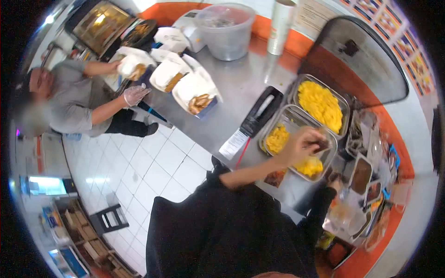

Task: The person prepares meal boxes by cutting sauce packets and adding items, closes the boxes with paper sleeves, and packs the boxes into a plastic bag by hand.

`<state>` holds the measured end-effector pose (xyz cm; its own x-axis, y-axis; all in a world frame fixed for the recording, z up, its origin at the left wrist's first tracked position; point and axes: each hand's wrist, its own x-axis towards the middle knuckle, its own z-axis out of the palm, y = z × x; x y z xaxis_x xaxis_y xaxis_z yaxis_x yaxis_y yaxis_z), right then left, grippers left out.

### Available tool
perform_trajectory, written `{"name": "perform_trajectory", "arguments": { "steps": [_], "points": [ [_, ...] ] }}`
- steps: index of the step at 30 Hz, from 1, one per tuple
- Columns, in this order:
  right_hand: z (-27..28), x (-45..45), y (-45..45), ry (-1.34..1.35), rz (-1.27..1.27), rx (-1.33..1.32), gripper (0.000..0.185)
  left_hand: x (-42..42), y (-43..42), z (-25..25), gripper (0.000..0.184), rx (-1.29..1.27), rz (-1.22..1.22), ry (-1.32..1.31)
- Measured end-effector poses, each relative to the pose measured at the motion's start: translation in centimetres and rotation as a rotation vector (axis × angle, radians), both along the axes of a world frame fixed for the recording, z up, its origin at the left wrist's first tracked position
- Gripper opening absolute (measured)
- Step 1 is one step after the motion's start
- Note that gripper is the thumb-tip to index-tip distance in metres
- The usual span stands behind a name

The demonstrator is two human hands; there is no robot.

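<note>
My left hand (303, 146) is over the nearer metal tray (289, 111), its fingers closed around something small, dark and see-through that I cannot make out. Two heaps of yellow food (278, 138) lie in that tray, one on each side of the hand. Behind it, a second metal tray (347, 111) is filled with mashed-looking yellow food (320, 104). My right hand (337, 185) is at the tray's right, beside a container of brown sauce (361, 173); its fingers are mostly hidden and blurred.
Open takeaway boxes (199, 90) with food line the steel counter (241, 78). A co-worker (83, 99) with one gloved hand stands at its left end. A black device (259, 111) with a paper label, a plastic tub (225, 39), a film roll (280, 28) and a dark-framed screen (357, 60) surround the trays.
</note>
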<state>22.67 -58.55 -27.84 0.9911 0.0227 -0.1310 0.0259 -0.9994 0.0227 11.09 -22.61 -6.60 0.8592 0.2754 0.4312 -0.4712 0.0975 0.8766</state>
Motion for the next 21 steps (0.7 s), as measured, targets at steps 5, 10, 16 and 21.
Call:
{"name": "perform_trajectory", "arguments": {
  "steps": [5, 10, 16, 21],
  "points": [
    [3.7, -0.8, 2.4, -0.034, -0.123, 0.098, 0.033, -7.9, 13.3, 0.5, 0.031, -0.01, 0.543, 0.179],
    [7.1, -4.8, 4.9, -0.564, -0.243, 0.35, 0.024, -13.2, 26.5, -4.6, 0.036, 0.057, 0.979, 0.143],
    [16.6, -9.7, 16.0, -0.909, 0.043, 0.848, 0.024, -10.6, 38.6, -7.3, 0.034, -0.018, 0.721, 0.338],
    [21.5, -15.3, 37.7, 0.088, 0.244, 1.181, 0.018, -11.9, 45.2, -6.9, 0.02, 0.185, 0.567, 0.333]
  ]
}}
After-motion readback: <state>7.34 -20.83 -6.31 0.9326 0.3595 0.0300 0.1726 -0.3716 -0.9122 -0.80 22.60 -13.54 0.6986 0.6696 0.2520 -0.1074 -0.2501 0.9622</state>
